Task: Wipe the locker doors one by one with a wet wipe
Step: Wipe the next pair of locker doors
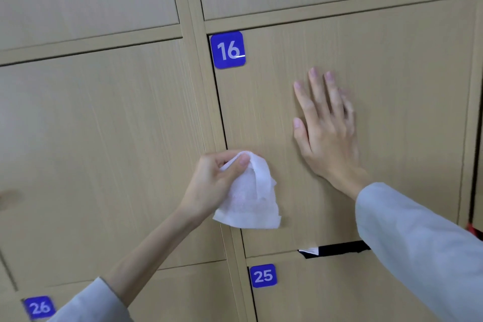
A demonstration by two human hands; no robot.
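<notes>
A wall of light wooden locker doors fills the view. The door with the blue tag 16 [228, 49] is in the middle right, its panel [392, 73] bare. My left hand [214, 180] pinches a crumpled white wet wipe [251, 198] at the lower left corner of that door, the wipe hanging down from the fingers. My right hand [324, 125] lies flat on door 16 with fingers straight and spread, palm against the wood.
Below door 16 is the door tagged 25 [263, 275], with a dark gap [337, 248] between the two. A door tagged 26 [39, 307] sits at the lower left. More untagged doors lie above and to the left. A dark opening [476, 198] shows at the right edge.
</notes>
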